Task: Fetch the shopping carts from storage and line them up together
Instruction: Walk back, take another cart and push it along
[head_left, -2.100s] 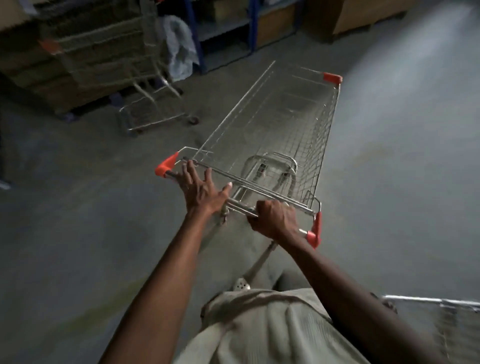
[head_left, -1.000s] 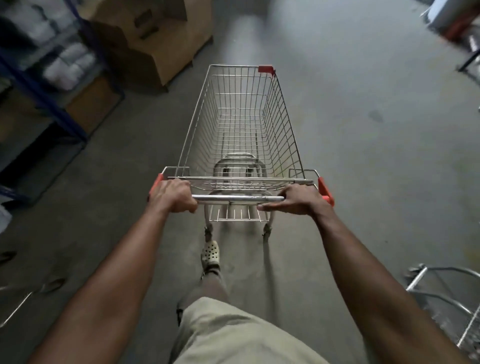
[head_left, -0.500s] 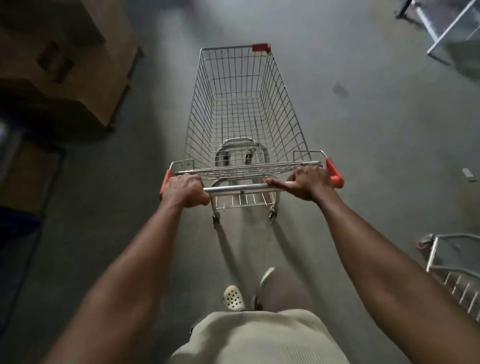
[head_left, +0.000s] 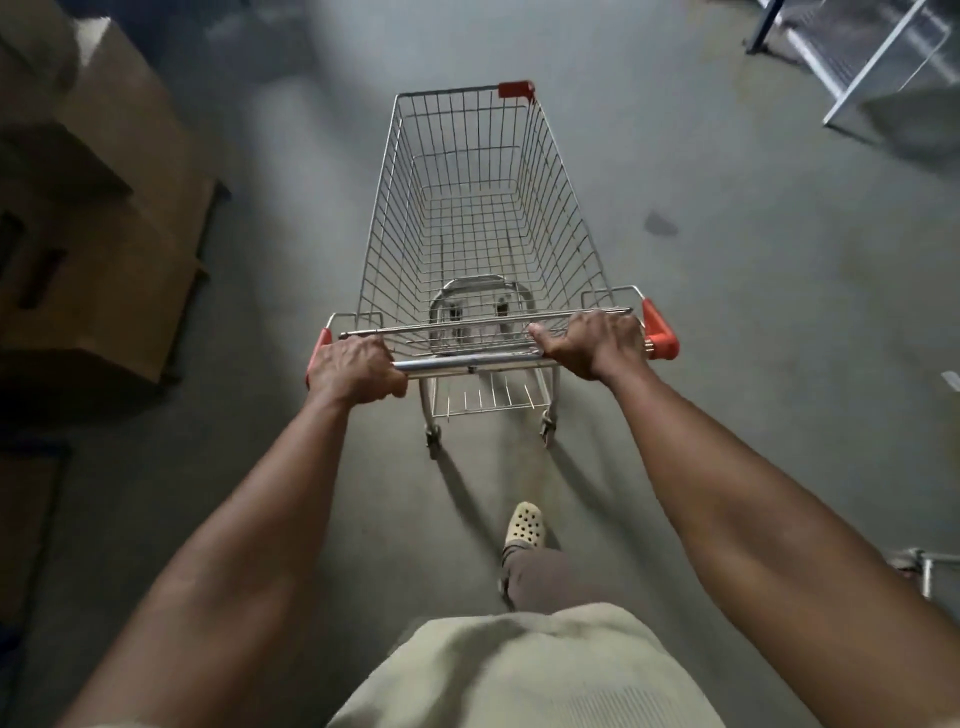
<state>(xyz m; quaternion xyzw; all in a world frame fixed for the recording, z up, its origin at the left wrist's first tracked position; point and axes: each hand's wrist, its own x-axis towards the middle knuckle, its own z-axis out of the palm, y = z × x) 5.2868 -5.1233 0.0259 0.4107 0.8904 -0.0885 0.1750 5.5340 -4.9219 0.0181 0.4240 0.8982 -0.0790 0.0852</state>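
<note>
Shopping cart (head_left: 483, 208) stood right of cardboard boxes (head_left: 104, 234), long axis running straight ahead from person. Left hand (head_left: 353, 371) and right hand (head_left: 592, 343) each clamped round handle bar (head_left: 467, 362), one per end, neither nearer.

- Left hand (head_left: 353, 371) is gripping the cart handle (head_left: 467, 362), its arm stretching toward 12 o'clock.
- Right hand (head_left: 592, 343), at the left's 3 o'clock, is gripping it likewise.

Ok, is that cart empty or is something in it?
Empty: the cart holds nothing. Inside it only its own wire mesh shows, with the grey floor visible through it.
</note>
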